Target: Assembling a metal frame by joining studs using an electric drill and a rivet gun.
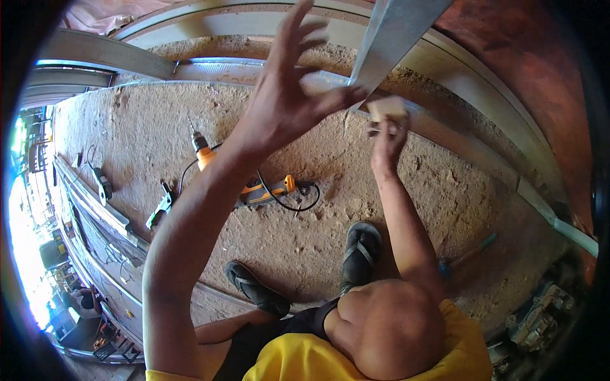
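My left hand (283, 95) is raised with its fingers spread, holding nothing. It is beside an upright grey metal post (387, 44), its thumb close to the post's lower end. To the right of that post, my right hand (387, 136) grips a small tan rectangular block (387, 108); its exact kind is hard to make out. Below my left forearm lie an orange power drill (204, 156) with a bit in its chuck and another orange and black power tool (270, 190) with a black cord.
Brown dirt ground (343, 165) surrounds my sandalled feet. A metal rail (235, 68) runs across the far side. At left lie a clamp-like tool (162, 204), another tool (101, 184) and long metal bars (95, 203). A long-handled tool (470, 251) and machinery (543, 317) are at right.
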`<state>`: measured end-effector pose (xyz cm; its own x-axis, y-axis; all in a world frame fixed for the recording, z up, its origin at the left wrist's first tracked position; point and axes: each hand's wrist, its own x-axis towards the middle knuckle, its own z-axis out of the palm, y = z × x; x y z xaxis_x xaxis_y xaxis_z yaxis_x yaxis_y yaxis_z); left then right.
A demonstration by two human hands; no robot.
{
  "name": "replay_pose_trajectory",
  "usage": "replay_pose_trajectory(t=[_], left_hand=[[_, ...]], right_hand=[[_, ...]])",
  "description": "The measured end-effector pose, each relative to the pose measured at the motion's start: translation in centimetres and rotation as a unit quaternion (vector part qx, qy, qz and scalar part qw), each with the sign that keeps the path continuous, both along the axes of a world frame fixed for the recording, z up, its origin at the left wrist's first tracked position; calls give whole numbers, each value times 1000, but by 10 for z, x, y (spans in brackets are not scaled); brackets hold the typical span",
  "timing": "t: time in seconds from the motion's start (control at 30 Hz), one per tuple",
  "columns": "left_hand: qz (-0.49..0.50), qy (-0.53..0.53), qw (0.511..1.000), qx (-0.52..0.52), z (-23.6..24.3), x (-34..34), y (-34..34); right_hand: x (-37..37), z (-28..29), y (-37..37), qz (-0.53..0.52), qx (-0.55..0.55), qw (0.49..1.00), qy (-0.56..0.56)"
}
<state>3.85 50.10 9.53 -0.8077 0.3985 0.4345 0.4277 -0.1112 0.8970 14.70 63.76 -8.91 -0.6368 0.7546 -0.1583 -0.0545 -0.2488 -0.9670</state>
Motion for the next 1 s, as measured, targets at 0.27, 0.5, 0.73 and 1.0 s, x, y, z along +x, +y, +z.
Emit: replay_pose_trajectory(t=[0.27,0.5,0.73,1.0], left_hand=[[-191,117,975,-14,55,-30,55],[-98,222,965,-95,46,-33,58],[-40,18,928,-370,75,-15,70],[-110,61,964,-233,37,-26,55]], right_hand=[[10,7,20,-172,-38,984,-8],[4,18,-5,73,21,996,-56],[-9,-26,85,157,183,962,-132],[-37,12,76,288,102,944,-127]])
